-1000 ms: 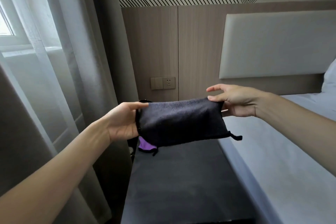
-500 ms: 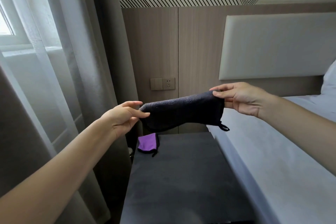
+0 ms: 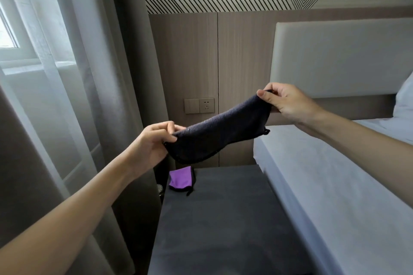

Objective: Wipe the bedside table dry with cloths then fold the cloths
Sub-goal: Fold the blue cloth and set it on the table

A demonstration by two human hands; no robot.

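Note:
A dark navy cloth [image 3: 220, 128], folded into a narrow band, is stretched in the air between both hands above the back of the dark bedside table [image 3: 221, 225]. My left hand [image 3: 152, 143] pinches its lower left end. My right hand [image 3: 283, 102] pinches its upper right corner, held higher. A small folded purple cloth [image 3: 180, 178] with black trim lies on the table's back left corner.
A white bed [image 3: 335, 185] runs along the table's right side, with a padded headboard [image 3: 335, 58] and a pillow [image 3: 404, 100]. Grey and sheer curtains [image 3: 89, 96] hang at the left. A wall socket and switch [image 3: 199, 105] sit on the wooden panel behind the cloth.
The navy cloth went from a broad hanging panel to a narrower band. My right hand rose and both hands lifted it clear of the purple cloth.

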